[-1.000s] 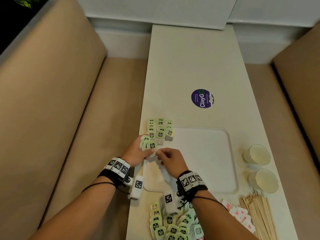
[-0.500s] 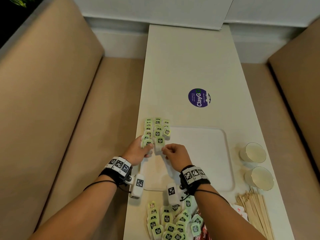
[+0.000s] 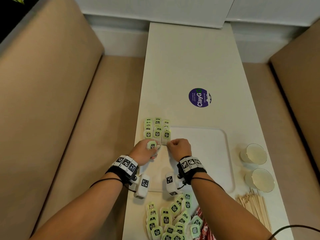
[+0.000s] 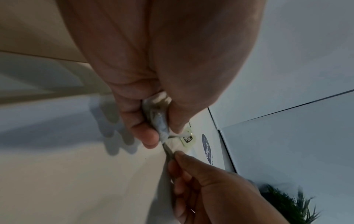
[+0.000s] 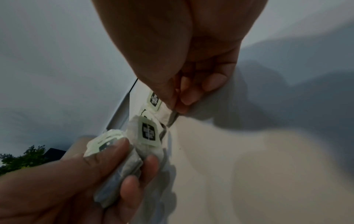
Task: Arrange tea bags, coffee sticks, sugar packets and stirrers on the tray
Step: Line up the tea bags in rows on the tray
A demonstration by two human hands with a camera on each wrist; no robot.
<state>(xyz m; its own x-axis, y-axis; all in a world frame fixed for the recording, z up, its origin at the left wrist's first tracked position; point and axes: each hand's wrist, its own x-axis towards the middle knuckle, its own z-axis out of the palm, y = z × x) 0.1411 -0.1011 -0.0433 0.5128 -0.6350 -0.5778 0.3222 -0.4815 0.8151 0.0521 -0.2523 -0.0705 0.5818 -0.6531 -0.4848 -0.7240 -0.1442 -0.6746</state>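
Observation:
Green-tagged tea bags (image 3: 156, 129) lie in three short rows at the far left corner of the white tray (image 3: 207, 158). My left hand (image 3: 154, 148) grips a small stack of tea bags (image 3: 152, 145), which the right wrist view shows between thumb and fingers (image 5: 126, 160). My right hand (image 3: 169, 144) pinches the near edge of one tea bag (image 3: 166, 135) at the near end of the right row. In the right wrist view that tea bag (image 5: 162, 112) rests low on the tray under the pinching fingertips (image 5: 188, 97). The two hands almost touch.
A loose pile of tea bags (image 3: 169, 220) lies at the table's near edge, with red packets (image 3: 203, 224) beside it. Wooden stirrers (image 3: 254, 208) lie near right. Two paper cups (image 3: 254, 154) (image 3: 261, 179) stand right of the tray. Beige benches flank the narrow table.
Both hands have moved away from me toward the rows. The right hand drew one tea bag from the left hand's stack and brought it down at the near end of the right row.

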